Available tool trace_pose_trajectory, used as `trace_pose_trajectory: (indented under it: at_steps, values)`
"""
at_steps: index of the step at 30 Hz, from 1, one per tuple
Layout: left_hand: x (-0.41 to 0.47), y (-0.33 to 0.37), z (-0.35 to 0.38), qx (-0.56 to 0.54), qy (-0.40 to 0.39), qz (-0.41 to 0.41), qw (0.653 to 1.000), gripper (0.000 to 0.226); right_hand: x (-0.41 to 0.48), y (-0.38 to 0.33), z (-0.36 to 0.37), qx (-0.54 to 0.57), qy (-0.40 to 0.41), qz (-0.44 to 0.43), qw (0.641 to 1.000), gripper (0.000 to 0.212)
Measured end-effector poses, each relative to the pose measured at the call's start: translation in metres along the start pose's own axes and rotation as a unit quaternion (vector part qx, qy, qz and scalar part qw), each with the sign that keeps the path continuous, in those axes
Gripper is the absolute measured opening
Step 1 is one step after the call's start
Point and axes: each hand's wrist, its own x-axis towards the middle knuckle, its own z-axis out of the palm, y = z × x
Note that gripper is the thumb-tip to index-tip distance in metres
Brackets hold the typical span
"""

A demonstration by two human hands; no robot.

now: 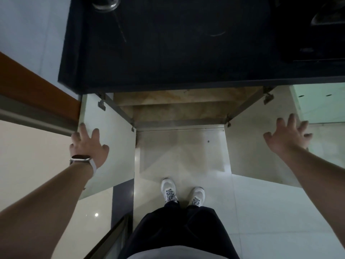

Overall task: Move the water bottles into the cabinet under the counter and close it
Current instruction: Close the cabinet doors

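Under the counter (168,53), left hand (89,146) and right hand (287,137), fingers wide, meet the open doors (112,139); swing both inward evenly.

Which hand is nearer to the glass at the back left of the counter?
Left. The left hand rests on the left door, below the glass on the same side. The right hand lies on the right door, far across the open cabinet.
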Motion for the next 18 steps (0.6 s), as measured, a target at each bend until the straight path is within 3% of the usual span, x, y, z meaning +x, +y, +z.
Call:
trace_pose_trajectory:
  at_steps: [11,18]
  values:
    - [-0.004,0.039,-0.002,-0.035,0.014,0.056,0.998,0.059,-0.016,-0.04,-0.021,0.108,0.018,0.018,0.994,0.062]
    - [-0.006,0.064,-0.015,-0.139,0.02,0.144,0.98,0.057,-0.035,-0.093,-0.038,0.196,0.027,-0.067,0.978,0.057]
